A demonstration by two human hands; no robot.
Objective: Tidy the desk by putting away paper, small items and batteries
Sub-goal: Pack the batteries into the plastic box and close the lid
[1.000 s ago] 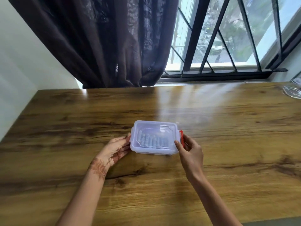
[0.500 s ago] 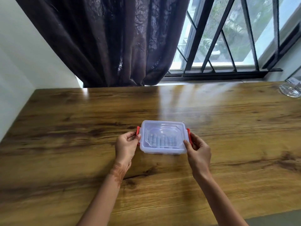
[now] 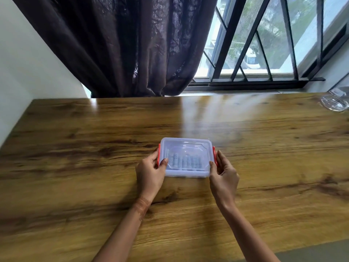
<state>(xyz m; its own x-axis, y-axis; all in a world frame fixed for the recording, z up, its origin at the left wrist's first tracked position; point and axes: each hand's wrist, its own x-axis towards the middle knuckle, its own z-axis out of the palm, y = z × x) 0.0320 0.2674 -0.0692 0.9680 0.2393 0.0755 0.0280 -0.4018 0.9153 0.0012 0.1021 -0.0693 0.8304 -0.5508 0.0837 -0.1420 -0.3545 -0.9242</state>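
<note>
Batteries [image 3: 184, 160] blur behind the box [image 3: 187, 144] lid; left hand [image 3: 150, 172] and right hand [image 3: 223, 176] each hold one end in a grip. Dish [image 3: 335, 104] at right is cut off.

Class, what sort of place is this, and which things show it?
Likely a room at home: a wooden desk by a barred window with a dark curtain; left hand and right hand grip a plastic box.

One box [image 3: 186, 157], two hands [image 3: 151, 173] [image 3: 223, 176], one dish [image 3: 335, 104].
</note>
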